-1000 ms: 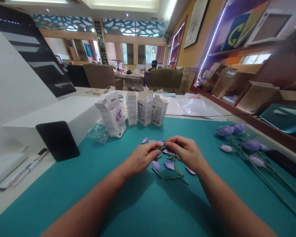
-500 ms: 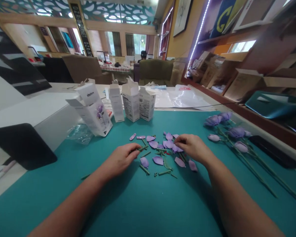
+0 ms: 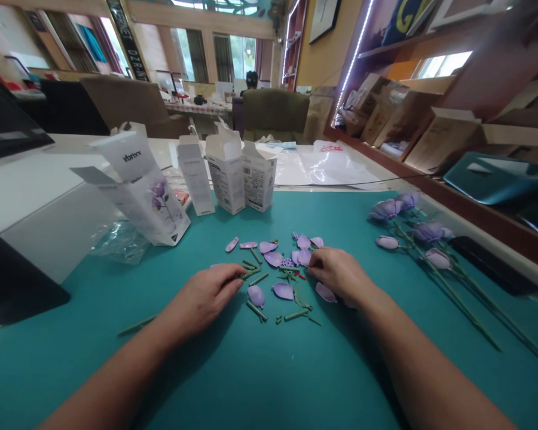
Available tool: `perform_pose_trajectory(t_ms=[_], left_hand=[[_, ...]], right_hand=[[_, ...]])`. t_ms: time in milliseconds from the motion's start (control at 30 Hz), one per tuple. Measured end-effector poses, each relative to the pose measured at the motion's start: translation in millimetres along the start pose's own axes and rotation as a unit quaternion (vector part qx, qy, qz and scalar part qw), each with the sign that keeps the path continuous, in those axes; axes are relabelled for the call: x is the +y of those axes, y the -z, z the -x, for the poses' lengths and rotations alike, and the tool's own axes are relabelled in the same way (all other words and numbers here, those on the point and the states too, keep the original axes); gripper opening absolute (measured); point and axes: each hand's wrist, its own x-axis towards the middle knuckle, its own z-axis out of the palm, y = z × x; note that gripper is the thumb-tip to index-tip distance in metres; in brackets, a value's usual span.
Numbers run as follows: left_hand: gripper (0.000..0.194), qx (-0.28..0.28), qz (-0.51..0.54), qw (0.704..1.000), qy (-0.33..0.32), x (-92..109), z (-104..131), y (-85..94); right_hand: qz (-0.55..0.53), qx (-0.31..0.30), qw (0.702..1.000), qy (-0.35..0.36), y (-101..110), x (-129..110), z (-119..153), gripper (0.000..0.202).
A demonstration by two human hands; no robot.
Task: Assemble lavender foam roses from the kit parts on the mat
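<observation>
My left hand (image 3: 215,292) is closed, thumb and forefinger pinching a thin green stem piece (image 3: 251,273) at the left of a pile of loose parts. My right hand (image 3: 336,275) has its fingers drawn together at the pile's right side, touching or beside the purple petals (image 3: 301,257); what is between the fingertips is hidden. Between the hands lie a perforated purple disc (image 3: 287,263), small red pieces (image 3: 299,276) and a green star-shaped piece (image 3: 289,276). Nearer to me are a cupped petal (image 3: 256,296), another petal (image 3: 283,291) and a green stem segment (image 3: 296,315).
Opened white boxes (image 3: 226,173) stand behind the parts, with a flower-printed box (image 3: 155,203) and clear plastic bag (image 3: 121,242) at left. Assembled purple flowers (image 3: 430,232) and a black object (image 3: 493,266) lie at right on the teal mat (image 3: 269,370).
My right hand has moved slightly left and closer to me along the petals. My left hand still pinches the stem piece. The whole view has shifted a little.
</observation>
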Motion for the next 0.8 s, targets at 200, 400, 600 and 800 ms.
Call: perform_pose_trajectory(t_ms=[200, 400, 600, 800], left_hand=[[0.036, -0.007, 0.001, 1.0, 0.004, 0.0, -0.5, -1.6], [0.036, -0.017, 0.01, 1.0, 0.018, 3.3, -0.9, -1.5], [0.037, -0.033, 0.049, 0.998, 0.022, 2.0, 0.8, -0.4], [0.039, -0.034, 0.087, 0.995, 0.033, -0.4, 1.8, 0.5]], right_hand=[[-0.021, 0.035, 0.999, 0.002, 7.0, -0.6, 4.0, 0.01], [0.008, -0.06, 0.998, 0.015, 14.4, -8.1, 13.2, 0.013], [0.019, -0.125, 0.989, 0.075, 16.6, -17.2, 30.0, 0.017], [0.099, -0.164, 0.977, 0.093, 10.2, -26.1, 39.3, 0.013]])
